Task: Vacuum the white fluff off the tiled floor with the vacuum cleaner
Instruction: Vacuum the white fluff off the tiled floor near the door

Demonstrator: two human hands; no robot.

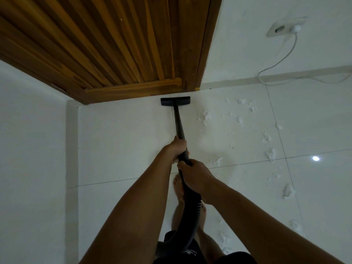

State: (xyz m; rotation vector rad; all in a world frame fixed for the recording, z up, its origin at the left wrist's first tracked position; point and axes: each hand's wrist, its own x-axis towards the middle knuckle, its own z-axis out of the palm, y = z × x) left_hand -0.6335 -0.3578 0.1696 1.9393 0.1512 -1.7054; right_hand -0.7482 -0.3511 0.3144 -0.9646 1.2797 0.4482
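The fluff (203, 117) is scattered in tufts over the floor (122, 145), from near the foot of the door (114, 44) down the right side towards the lower right corner. None is seen under the nozzle (175, 101), which is set flat on bare tile just before the door, left of the nearest tuft. The tube (179, 124) is gripped by both hands: the left hand (178, 148) is wrapped round it higher up, and the right hand (194, 175) is closed round the joint where the hose (192, 212) begins. Most of the work is judged to be undone. The tufts look light, so they could be pushed aside or scattered if the nozzle is swept sideways too fast or tilted off the tile. The door could be knocked if the nozzle is thrust further forward. The hose is passed down between the bare feet (179, 189), and could be stepped on or tangled when a step to the right is taken. By the right wall a white cord (282, 60) is hung from a socket (285, 28) and trailed along the wall's foot, near the far tufts; it could be drawn in if the nozzle is run too close.
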